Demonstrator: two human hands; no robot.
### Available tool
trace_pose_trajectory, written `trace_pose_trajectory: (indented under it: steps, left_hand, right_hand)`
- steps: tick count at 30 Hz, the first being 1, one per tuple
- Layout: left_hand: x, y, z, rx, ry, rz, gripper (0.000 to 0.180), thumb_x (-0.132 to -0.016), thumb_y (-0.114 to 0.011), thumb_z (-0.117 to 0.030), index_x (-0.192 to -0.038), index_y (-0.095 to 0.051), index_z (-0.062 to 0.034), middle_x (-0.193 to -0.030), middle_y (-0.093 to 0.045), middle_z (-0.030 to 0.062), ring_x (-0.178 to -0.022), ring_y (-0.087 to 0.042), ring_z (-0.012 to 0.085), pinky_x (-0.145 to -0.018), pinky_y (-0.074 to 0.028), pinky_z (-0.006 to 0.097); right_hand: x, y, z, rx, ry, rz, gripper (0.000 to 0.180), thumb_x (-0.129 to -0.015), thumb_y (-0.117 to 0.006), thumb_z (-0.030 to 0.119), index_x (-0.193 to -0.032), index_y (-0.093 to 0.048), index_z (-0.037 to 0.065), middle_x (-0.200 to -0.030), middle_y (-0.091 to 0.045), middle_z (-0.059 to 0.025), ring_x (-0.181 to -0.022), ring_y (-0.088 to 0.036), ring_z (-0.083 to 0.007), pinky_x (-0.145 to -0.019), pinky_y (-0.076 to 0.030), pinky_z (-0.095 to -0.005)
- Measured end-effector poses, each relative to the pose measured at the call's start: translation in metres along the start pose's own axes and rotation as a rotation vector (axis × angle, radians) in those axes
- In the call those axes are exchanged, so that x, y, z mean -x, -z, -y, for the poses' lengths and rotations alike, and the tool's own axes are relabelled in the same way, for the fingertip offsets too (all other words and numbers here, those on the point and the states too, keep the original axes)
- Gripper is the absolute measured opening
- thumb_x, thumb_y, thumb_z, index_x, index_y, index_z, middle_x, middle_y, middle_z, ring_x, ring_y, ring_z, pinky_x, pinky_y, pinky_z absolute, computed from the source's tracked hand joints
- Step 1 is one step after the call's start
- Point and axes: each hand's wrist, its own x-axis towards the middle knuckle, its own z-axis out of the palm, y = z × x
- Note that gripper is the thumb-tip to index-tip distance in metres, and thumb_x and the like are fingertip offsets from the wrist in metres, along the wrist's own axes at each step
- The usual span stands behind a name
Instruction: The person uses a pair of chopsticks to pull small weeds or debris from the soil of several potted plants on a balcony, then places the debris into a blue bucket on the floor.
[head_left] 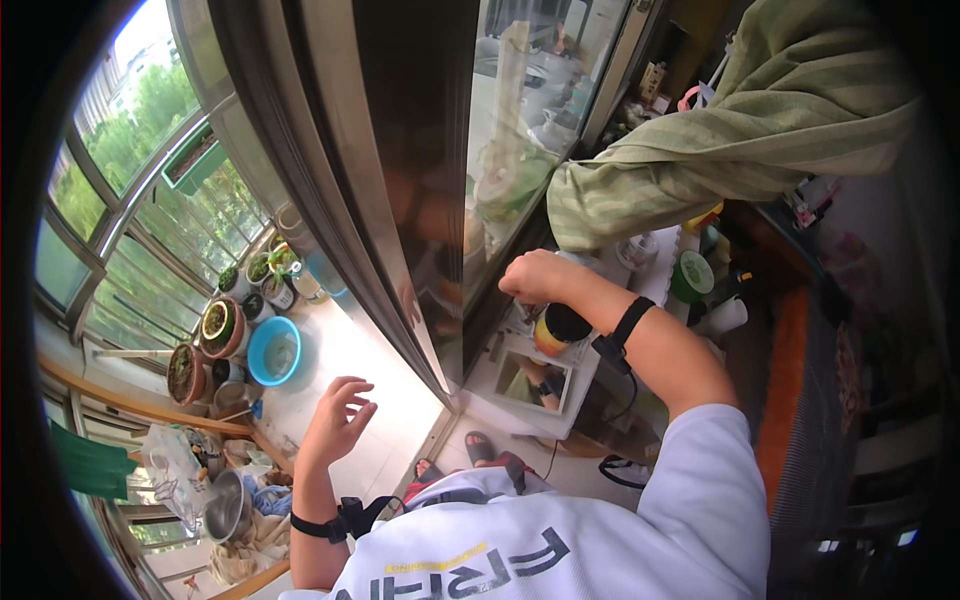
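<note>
The striped green curtain [740, 130] is soft, matt woven cloth with creased folds; the sliding-door frame [400, 150] looks like dark, glossy metal, and its pane [535, 80] is smooth, reflective glass; the mirror [525, 382] has a shiny face; the blue basin [260, 372] and the green planter [195, 160] look like smooth plastic; the deep bowl [228, 507] is shiny metal; the balcony floor tiles [400, 420] are pale and glossy; the wearer's white T-shirt [610, 520] is matt, wrinkled fabric.
</note>
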Motion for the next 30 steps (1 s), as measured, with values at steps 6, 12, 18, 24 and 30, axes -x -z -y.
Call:
trace_pose_trajectory:
  steps: [6, 12, 18, 24, 30]
  left_hand:
    - [0.001, 0.002, 0.007, 0.0, -0.007, 0.011, 0.027, -0.095, -0.071, -0.009, -0.119, -0.067, 0.0024, -0.125, -0.061, 0.0155, -0.103, -0.071, 0.0252, -0.083, -0.061, 0.034]
    - [0.003, 0.004, 0.012, 0.006, 0.017, 0.018, 0.027, -0.095, -0.072, -0.011, -0.119, -0.068, 0.0018, -0.123, -0.062, 0.0153, -0.102, -0.072, 0.0256, -0.084, -0.061, 0.035]
    - [-0.002, 0.003, 0.01, -0.001, -0.012, 0.038, 0.028, -0.095, -0.072, -0.014, -0.119, -0.068, 0.0012, -0.124, -0.062, 0.0154, -0.102, -0.072, 0.0258, -0.084, -0.061, 0.036]
    - [-0.007, 0.001, 0.008, 0.006, -0.026, 0.076, 0.028, -0.095, -0.073, -0.015, -0.118, -0.068, 0.0009, -0.124, -0.062, 0.016, -0.102, -0.072, 0.0259, -0.084, -0.061, 0.037]
    - [-0.007, -0.001, 0.01, -0.01, -0.038, 0.104, 0.028, -0.095, -0.073, -0.015, -0.118, -0.068, 0.0008, -0.124, -0.062, 0.0159, -0.102, -0.072, 0.026, -0.084, -0.061, 0.037]
  right_hand:
    - [0.03, 0.037, 0.038, 0.002, -0.041, -0.289, 0.004, -0.081, -0.067, 0.012, -0.08, -0.064, 0.012, -0.08, -0.066, -0.0072, -0.075, -0.07, -0.0316, -0.062, -0.055, -0.0444]
    - [0.074, 0.079, 0.083, -0.103, -0.063, -0.699, 0.01, -0.078, -0.073, 0.004, -0.085, -0.069, 0.01, -0.081, -0.067, -0.0051, -0.073, -0.069, -0.0278, -0.06, -0.055, -0.0386]
    - [0.098, 0.101, 0.127, -0.041, -0.093, -0.832, 0.015, -0.074, -0.076, 0.001, -0.088, -0.072, 0.007, -0.083, -0.068, -0.0051, -0.072, -0.07, -0.0245, -0.061, -0.056, -0.0351]
    - [0.105, 0.099, 0.156, -0.07, -0.134, -0.767, 0.017, -0.072, -0.074, -0.002, -0.084, -0.068, 0.008, -0.087, -0.064, -0.0035, -0.07, -0.067, -0.0221, -0.058, -0.055, -0.033]
    - [0.096, 0.068, 0.146, 0.01, -0.096, -0.591, 0.012, -0.073, -0.071, 0.002, -0.082, -0.065, 0.007, -0.089, -0.065, -0.0041, -0.076, -0.069, -0.0224, -0.061, -0.055, -0.0342]
